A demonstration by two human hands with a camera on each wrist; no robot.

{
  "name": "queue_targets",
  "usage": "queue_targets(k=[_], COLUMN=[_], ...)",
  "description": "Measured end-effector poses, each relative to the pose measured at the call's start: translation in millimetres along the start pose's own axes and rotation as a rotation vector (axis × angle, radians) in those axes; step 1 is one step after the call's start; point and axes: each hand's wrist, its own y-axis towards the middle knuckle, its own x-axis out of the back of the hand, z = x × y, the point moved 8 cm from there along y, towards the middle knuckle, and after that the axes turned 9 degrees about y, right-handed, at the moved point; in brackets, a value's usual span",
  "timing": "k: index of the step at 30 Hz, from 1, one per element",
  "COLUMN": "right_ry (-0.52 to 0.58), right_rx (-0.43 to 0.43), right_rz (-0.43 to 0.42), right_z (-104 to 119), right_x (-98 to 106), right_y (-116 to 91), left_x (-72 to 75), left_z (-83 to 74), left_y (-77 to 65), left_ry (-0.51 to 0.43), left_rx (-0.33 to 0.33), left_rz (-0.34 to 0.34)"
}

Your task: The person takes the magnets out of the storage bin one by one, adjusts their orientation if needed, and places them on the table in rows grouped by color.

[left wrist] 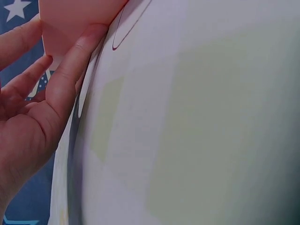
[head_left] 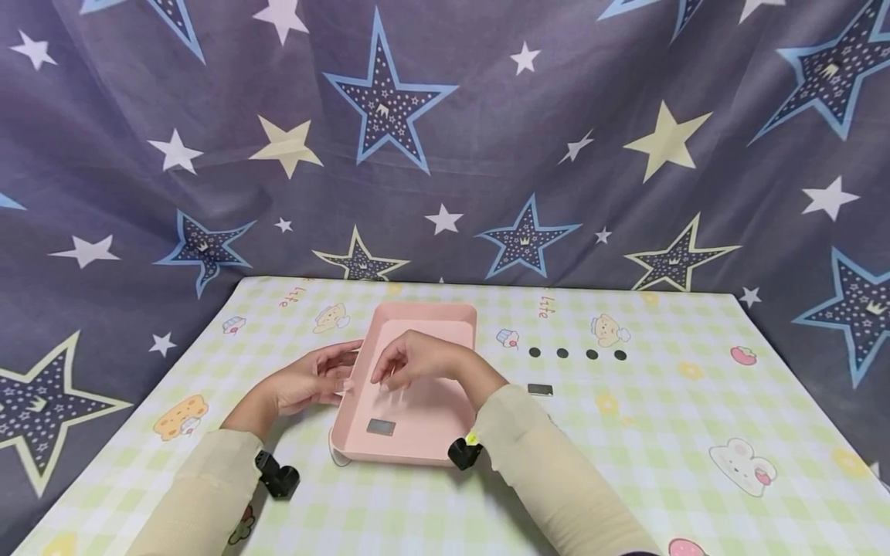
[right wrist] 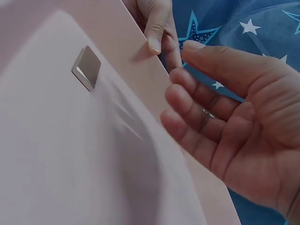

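A pink tray (head_left: 417, 455) lies on the tablecloth. My left hand (head_left: 313, 377) holds its left wall, the thumb at the rim and the other fingers along the outside; in the left wrist view the fingers touch the outer wall. My right hand (head_left: 420, 359) hovers over the tray's inside. Its fingers are loosely bent with the thumb apart, and I see nothing held between them in the right wrist view. A small shiny metal rectangle (right wrist: 87, 68) rests on the tray floor, near its front left in the head view.
Right of the tray, a row of several small black discs (head_left: 562, 354) lies on the table. Nearer than these is another small metal rectangle (head_left: 540, 389). A star-patterned curtain (head_left: 445, 154) hangs behind the table. The checked tablecloth (head_left: 667, 463) carries printed cartoon pictures.
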Motion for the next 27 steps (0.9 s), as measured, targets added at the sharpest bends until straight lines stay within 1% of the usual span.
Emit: queue_targets(k=[4,11,15,17,20,24,27], right_ry=[-0.016,0.029,0.048,0.038,-0.02,-0.141,-0.22], right_rx=[-0.064,-0.157,-0.175,-0.172,-0.15,-0.132,-0.153], right_rz=[0.046,0.127,0.168,0.197,0.257,0.335,0.352], right_z=[-9,-19,-23,-25,-26,-25,-24], right_x=[-7,-17,-21,-24,-29,-38,-42], right_y=[3,6,8,10,13,16,17], left_x=[-0.5,-0.5,-1.5,-2.1,-2.3,-2.1,-0.4], left_z=[0.7,0.0,-0.7,-1.0,-1.2,-0.9,0.3], left_y=[1.1,1.2,1.5,1.8,2.3,2.7,3.2], left_ry=[-0.003,-0.012,-0.017,-0.017,-0.016,-0.023,-0.032], left_rx=[-0.007,-0.002,-0.008,-0.014,-0.02,-0.028,-0.033], left_rz=[0.004,0.001,0.008,0.012,0.014,0.027,0.037])
